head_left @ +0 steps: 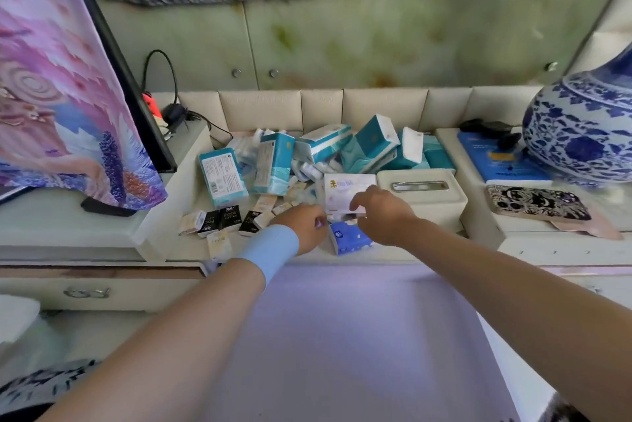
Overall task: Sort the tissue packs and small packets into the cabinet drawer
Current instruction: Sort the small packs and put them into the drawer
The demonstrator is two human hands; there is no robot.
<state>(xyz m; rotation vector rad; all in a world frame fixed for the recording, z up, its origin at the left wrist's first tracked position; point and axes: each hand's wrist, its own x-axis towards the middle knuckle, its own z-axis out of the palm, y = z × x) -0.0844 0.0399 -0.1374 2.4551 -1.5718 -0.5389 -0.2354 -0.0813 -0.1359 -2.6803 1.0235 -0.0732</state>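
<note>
White and lilac pack (345, 192): flat in the middle of the drawer (160, 233), just left of the tissue box; one yellow character and pale blue characters on top, too blurred to read.
Right hand (379, 213): thumb on the top face, fingers curled under the near edge, pinching the white and lilac pack.
Left hand (304, 226): knuckles up, fingers curled down among the small packets beside the blue pack; impossible to tell whether anything is held.
Wristband (270, 250): light blue, on the left wrist.
Blue pack (350, 238): at the drawer's front edge, between the two hands; white spots and a small round logo, unreadable.
Black packets (229, 216): in a row at front left, printed "Face" in white; pale small packets touching them on both sides.
Teal packs (273, 165): one upright, one flat to its left with a white label and barcode, more heaped behind.
Tissue box (422, 192): cream, metal slot on top, at the drawer's right.
Phone (537, 202): black-and-white patterned case, on the cabinet top at right.
Vase (581, 134): blue-and-white, far right.
</note>
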